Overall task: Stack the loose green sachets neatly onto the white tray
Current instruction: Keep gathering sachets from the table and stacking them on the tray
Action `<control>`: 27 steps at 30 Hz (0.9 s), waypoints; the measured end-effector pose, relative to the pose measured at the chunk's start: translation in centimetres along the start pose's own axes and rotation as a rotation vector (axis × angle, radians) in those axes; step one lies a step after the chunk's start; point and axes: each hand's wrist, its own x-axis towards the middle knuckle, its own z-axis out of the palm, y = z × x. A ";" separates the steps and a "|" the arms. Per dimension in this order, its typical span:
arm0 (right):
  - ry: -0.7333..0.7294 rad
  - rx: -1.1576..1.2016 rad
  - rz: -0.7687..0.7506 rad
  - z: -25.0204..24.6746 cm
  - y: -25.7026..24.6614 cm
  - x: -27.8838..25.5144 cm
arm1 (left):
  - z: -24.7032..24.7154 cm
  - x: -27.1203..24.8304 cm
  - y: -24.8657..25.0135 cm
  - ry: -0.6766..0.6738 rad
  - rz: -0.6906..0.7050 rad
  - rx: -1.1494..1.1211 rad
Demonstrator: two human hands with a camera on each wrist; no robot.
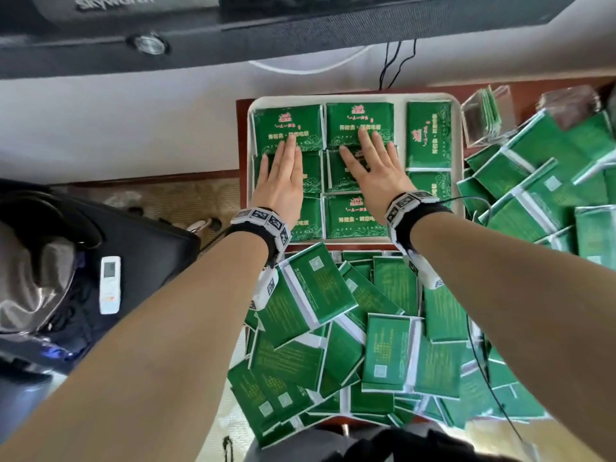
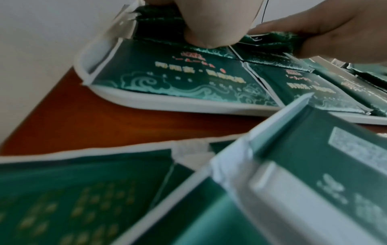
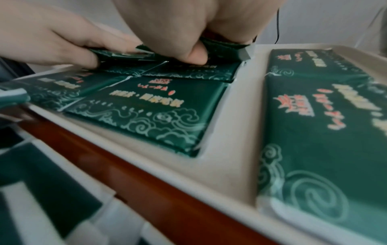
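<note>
Reddish-brown wooden table (image 1: 546, 91) carries white tray (image 1: 457, 135) beneath wall-mounted television (image 1: 233, 31).

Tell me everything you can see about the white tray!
The white tray is a shallow rectangle with rounded corners and a low raised rim; it looks like smooth plastic. It lies flat on the reddish-brown wooden table, near the wall. Green sachets lie in neat rows inside it, most in two columns, with more turned sideways along its right side. The left hand and the right hand press flat on the sachets in the middle. Loose sachets are heaped by its near and right edges.
</note>
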 end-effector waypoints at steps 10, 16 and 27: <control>0.033 -0.027 -0.022 0.8 0.0 0.8 | 0.5 0.7 -0.5 0.007 -0.015 0.004; 0.035 -0.025 -0.021 1.0 0.2 0.6 | 0.8 0.4 -0.4 0.002 -0.011 0.045; 0.123 0.007 0.109 -4.3 -0.1 -4.5 | -5.8 -2.5 4.0 0.050 0.071 0.113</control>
